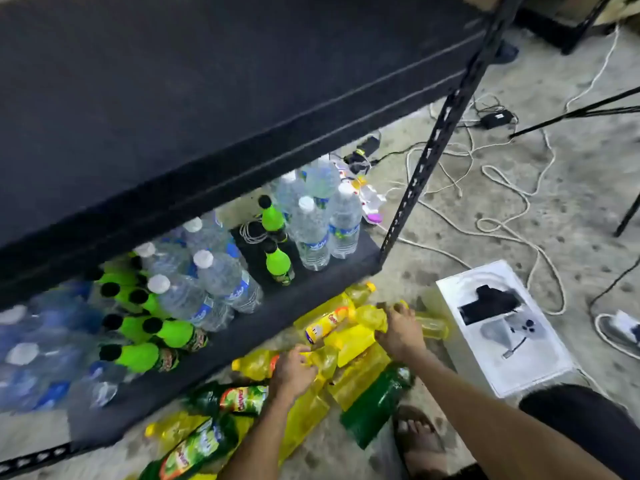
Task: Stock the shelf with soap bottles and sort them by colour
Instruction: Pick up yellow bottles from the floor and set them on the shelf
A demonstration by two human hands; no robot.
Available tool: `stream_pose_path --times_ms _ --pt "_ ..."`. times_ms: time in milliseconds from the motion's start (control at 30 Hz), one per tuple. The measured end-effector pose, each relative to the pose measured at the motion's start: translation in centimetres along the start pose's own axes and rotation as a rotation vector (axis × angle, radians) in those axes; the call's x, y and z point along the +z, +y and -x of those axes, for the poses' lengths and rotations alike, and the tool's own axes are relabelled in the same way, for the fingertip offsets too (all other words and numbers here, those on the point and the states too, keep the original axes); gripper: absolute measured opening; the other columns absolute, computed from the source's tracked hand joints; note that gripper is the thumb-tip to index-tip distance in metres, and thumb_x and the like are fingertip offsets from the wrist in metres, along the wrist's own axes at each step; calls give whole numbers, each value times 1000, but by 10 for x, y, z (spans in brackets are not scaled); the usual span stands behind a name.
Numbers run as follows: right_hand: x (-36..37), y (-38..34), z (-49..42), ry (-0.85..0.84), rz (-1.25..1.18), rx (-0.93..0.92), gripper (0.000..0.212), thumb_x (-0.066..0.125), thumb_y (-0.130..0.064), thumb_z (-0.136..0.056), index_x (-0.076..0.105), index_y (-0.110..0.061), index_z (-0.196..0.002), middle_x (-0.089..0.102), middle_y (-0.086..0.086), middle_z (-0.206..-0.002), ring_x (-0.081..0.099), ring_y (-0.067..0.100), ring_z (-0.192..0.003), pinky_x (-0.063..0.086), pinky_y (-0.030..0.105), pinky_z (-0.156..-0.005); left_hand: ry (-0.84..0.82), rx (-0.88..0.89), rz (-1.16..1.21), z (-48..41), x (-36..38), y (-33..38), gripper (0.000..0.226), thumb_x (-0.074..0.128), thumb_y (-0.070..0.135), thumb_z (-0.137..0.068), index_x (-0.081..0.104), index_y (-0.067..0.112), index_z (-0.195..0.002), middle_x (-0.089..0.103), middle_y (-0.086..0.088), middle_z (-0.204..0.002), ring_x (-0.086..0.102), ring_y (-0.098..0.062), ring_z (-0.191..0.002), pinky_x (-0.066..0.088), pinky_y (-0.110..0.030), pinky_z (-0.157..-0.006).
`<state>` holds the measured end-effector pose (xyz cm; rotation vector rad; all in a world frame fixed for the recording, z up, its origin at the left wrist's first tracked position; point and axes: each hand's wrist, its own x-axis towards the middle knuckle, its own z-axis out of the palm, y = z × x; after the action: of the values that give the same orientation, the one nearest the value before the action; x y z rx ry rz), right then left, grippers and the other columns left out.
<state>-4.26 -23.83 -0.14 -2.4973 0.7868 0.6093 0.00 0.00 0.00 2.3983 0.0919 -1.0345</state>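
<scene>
A heap of yellow soap bottles (349,341) lies on the floor in front of the dark bottom shelf (304,289). Dark green soap bottles (377,400) lie among them, one with a bright label (242,398). My left hand (292,372) is closed around a yellow bottle (254,364) at the pile's left side. My right hand (401,329) grips another yellow bottle (431,325) at the pile's far right. Both bottles rest on or close to the floor.
The bottom shelf holds clear water bottles (311,233) and bright green bottles with black caps (277,263). A black shelf post (429,143) stands at the right. A white box (502,323) lies beside the pile. Cables (502,188) trail over the floor. My sandalled foot (420,441) is nearby.
</scene>
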Motion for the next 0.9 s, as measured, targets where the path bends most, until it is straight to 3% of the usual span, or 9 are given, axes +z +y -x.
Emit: stream_pose_path --times_ms 67,200,267,367,467,633,767,900 --pt "8 2 -17 55 153 -55 85 70 -40 -72 32 -34 -148 40 9 -142 39 36 -129 42 43 -100 -36 16 -125 -21 14 4 63 76 31 -80 51 23 -137 60 -6 -134 58 -24 -121 46 -28 -95" --pt "26 19 -52 -38 320 -95 109 79 -35 -66 14 -35 -154 28 12 -149 29 37 -138 34 47 -107 -132 -43 -488 -46 46 8 93 79 45 -74 30 19 -149 39 -9 -150 41 -31 -137 42 -44 -107" --pt "34 29 -63 -73 370 -105 100 76 -33 -73 16 -33 -154 33 11 -148 30 36 -139 31 47 -110 -100 -51 -578 -51 61 4 85 75 39 -80 29 20 -150 41 -9 -149 44 -32 -135 41 -44 -104" --pt "44 42 -74 -61 337 -127 70 66 -27 -83 33 -28 -145 47 10 -140 40 35 -133 37 45 -108 23 -15 -625 -58 79 -4 64 59 28 -95 29 20 -151 54 -9 -139 54 -29 -127 46 -40 -99" --pt "46 48 -75 -31 303 -144 57 63 -21 -84 42 -24 -136 55 9 -132 49 33 -127 44 43 -99 74 26 -614 -59 85 -12 64 59 24 -96 27 15 -151 60 -10 -133 57 -29 -123 48 -39 -96" --pt "38 52 -56 52 222 -179 64 65 -10 -77 41 -21 -135 62 9 -122 57 32 -116 50 38 -83 93 27 -526 -33 64 -10 80 73 25 -82 28 14 -148 61 -12 -129 61 -30 -119 51 -36 -91" --pt "14 62 -25 159 -14 -202 62 75 -19 -72 46 -21 -127 66 11 -115 64 35 -105 49 39 -75 224 71 -325 0 27 -1 70 72 25 -78 32 16 -135 61 -15 -125 61 -34 -115 50 -37 -87" --pt "-27 58 13 253 -249 -249 64 83 -27 -65 50 -18 -119 70 16 -105 66 40 -99 48 40 -71 355 179 -149 50 -14 25 93 82 44 -68 28 24 -141 64 -12 -122 63 -35 -110 52 -40 -90"
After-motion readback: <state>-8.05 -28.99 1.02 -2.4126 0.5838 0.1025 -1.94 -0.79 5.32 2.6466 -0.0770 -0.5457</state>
